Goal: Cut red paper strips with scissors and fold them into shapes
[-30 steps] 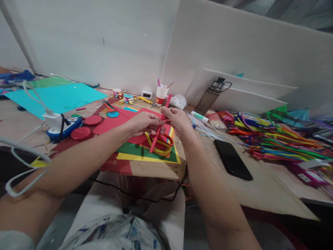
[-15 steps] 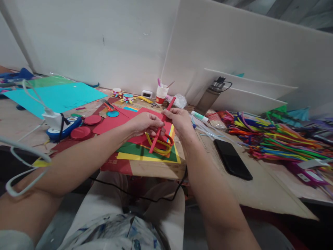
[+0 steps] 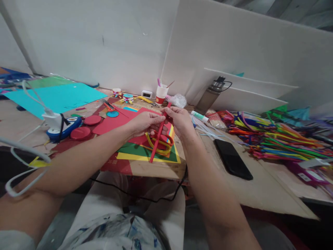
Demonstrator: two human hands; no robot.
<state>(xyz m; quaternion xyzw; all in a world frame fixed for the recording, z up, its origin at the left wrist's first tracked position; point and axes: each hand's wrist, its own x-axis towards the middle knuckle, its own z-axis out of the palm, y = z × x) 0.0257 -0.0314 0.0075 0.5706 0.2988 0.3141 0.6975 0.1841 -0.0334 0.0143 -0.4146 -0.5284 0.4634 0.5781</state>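
A narrow red paper strip [image 3: 156, 145] slants between my two hands, its long lower end pointing towards me. My left hand [image 3: 148, 124] pinches it around the middle, thumb on top. Close by, the fingertips of my right hand [image 3: 177, 118] grip it near its upper end. Beneath the strip are scissors with yellow and red handles [image 3: 166, 151]; their blades are hidden. They lie on stacked coloured paper, with a green sheet [image 3: 130, 149] and red sheets [image 3: 108, 125] showing.
To the right lie a black phone [image 3: 232, 159], a glue stick [image 3: 199, 116] and a pile of pipe cleaners [image 3: 275, 135]. A bottle [image 3: 210, 95] and a paper cup [image 3: 161, 94] stand behind. Red discs [image 3: 80, 132] and a blue-white device [image 3: 65, 126] with cables sit left.
The red strip has slid down towards me through my fingers, so more of it hangs below my left hand and less above my right. Both hands have shifted slightly.
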